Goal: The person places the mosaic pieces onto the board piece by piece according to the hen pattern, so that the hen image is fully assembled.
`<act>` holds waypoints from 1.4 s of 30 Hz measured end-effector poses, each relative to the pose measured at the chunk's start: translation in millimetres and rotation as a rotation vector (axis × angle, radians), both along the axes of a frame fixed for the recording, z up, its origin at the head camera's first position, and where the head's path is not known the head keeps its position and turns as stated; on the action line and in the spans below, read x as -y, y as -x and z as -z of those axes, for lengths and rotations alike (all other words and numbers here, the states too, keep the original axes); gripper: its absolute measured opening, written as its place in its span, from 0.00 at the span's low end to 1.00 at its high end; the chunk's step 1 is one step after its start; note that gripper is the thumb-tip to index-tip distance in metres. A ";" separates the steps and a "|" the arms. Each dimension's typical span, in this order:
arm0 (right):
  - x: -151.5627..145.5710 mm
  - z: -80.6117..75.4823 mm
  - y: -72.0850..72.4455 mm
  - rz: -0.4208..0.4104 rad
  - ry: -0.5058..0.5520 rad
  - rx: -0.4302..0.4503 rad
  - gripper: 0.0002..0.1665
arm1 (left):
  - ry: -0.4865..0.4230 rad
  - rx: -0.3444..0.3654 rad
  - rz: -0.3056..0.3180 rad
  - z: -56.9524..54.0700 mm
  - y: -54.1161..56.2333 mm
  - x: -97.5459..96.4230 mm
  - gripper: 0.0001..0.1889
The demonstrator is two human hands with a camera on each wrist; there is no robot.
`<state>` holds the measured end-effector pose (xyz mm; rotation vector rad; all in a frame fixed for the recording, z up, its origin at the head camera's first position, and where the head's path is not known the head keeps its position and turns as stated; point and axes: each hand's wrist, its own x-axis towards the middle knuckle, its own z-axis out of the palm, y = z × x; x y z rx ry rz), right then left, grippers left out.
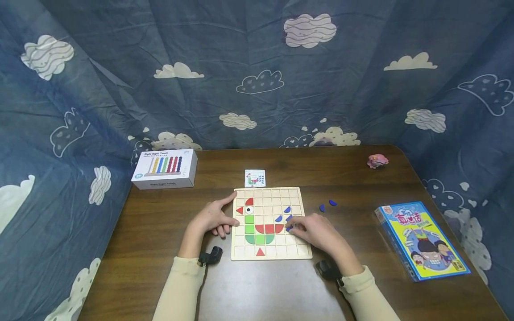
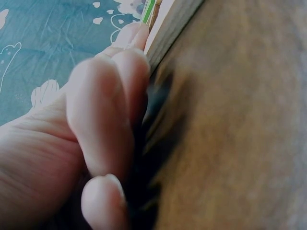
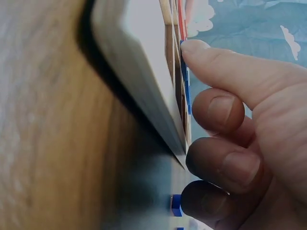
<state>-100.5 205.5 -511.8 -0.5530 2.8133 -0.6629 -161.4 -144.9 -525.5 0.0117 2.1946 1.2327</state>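
A square wooden grid board (image 1: 287,252) lies on the table, bearing red, green and blue pieces and a white square with a black dot (image 1: 249,210). Along its left edge, my left hand (image 1: 213,217) touches the frame with extended index finger and thumb; the other fingers bend loosely below. Over the board's right side, my right hand (image 1: 315,228) holds a small blue curved piece (image 3: 184,56) at its fingertips, beside the red row (image 1: 269,228). Several like blue pieces (image 1: 287,209) sit just above those fingers. Green squares (image 1: 249,224) form a column at the left.
A small pattern card (image 1: 254,178) lies behind the board. Two loose blue pieces (image 1: 332,202) are right of it. A white toy box (image 1: 164,169) stands back left, a pink figurine (image 1: 377,161) back right, and a yellow-blue box (image 1: 423,240) lies at the right.
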 end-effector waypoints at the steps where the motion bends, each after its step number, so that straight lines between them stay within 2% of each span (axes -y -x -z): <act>1: 0.0 0.3 0.1 0.005 0.001 -0.001 0.09 | -0.001 0.000 0.002 0.0 -0.1 -0.1 0.55; 14: -2.3 3.0 1.7 -0.009 0.007 -0.037 0.06 | -0.004 -0.009 -0.003 -0.4 -0.8 0.3 0.54; 17: -7.8 1.7 3.5 0.027 0.042 -0.040 0.07 | -0.005 -0.010 -0.005 -0.5 -1.0 0.3 0.54; 19: -16.7 1.0 6.0 0.100 0.057 -0.081 0.08 | -0.007 -0.011 -0.005 -0.4 -1.1 0.2 0.54; 23: -43.7 0.2 12.1 0.331 0.004 -0.174 0.17 | -0.003 -0.014 0.001 -0.8 -1.2 0.1 0.54; 26: -62.2 0.2 15.3 0.440 -0.076 -0.136 0.25 | -0.002 -0.008 0.000 -1.2 -0.7 -0.2 0.55; 29: -72.1 1.8 18.0 0.447 -0.115 -0.065 0.29 | -0.001 0.001 -0.005 -1.9 -0.3 -0.1 0.55; 31: -73.9 2.6 19.8 0.436 -0.116 -0.050 0.27 | -0.001 0.003 -0.007 -2.2 -0.3 0.2 0.55; 38: -72.2 4.2 24.6 0.417 -0.110 -0.089 0.16 | -0.007 -0.002 0.000 -1.8 -1.2 0.4 0.54; 42: -71.4 5.0 27.4 0.409 -0.103 -0.088 0.13 | -0.002 -0.001 0.001 -0.3 -0.9 0.1 0.54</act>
